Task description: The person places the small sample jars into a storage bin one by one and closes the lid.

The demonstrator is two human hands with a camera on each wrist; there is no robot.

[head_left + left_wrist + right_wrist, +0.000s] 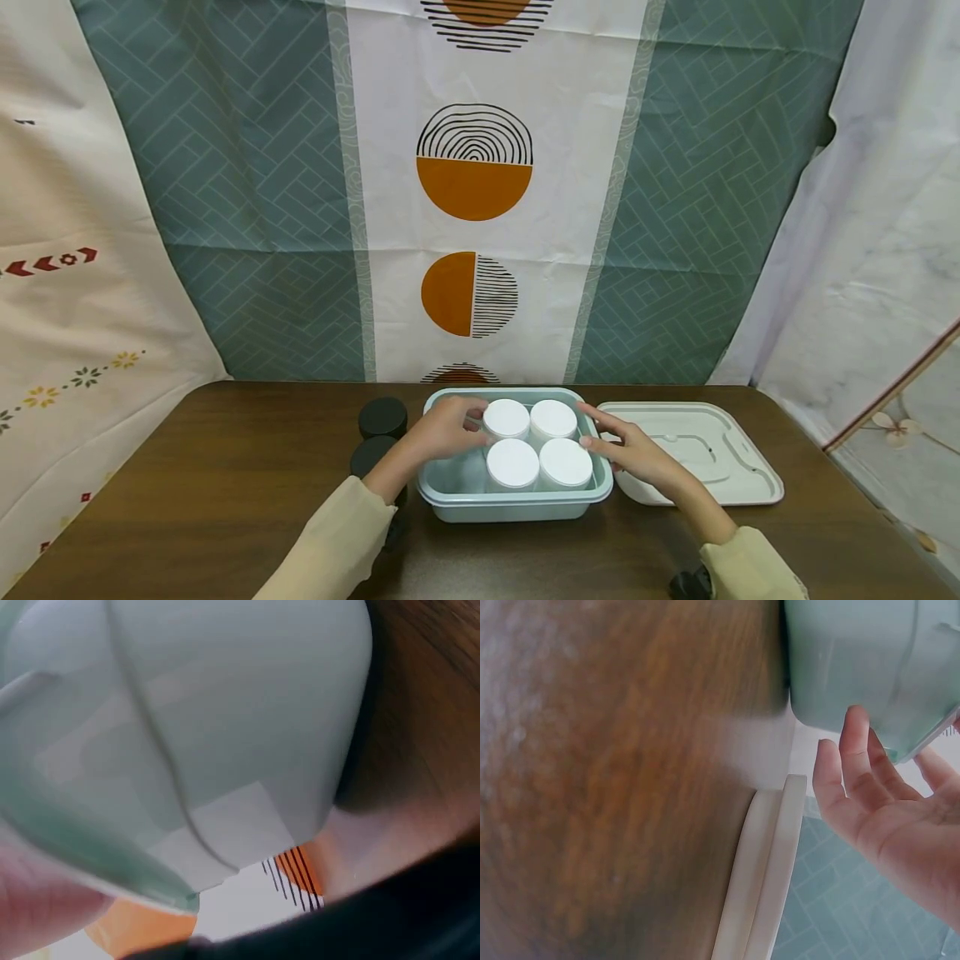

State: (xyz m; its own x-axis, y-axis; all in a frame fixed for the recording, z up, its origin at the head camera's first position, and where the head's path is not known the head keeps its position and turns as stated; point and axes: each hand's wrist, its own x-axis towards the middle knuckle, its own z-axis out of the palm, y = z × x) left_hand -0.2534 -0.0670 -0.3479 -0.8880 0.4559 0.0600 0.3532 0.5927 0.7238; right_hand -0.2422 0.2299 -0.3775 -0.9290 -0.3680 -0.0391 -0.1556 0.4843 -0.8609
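Note:
A pale blue-green plastic bin (517,507) stands on the table, and several white-lidded round jars (512,463) are grouped upright in its right part. My left hand (448,429) reaches over the bin's left side, its fingertips beside the back left jar (506,417); whether they touch it is hard to tell. At the opposite side, my right hand (637,450) extends its fingers over the right rim, close to the right-hand jars (566,463). In the right wrist view those fingers (859,761) are loosely spread by the bin's outer wall (855,660). Neither hand visibly grips anything.
A white lid (693,433) lies flat on the table just right of the bin. Black round containers (382,417) stand left of the bin, partly behind my left forearm. The brown wooden table (247,483) ends at a hanging patterned cloth (472,192).

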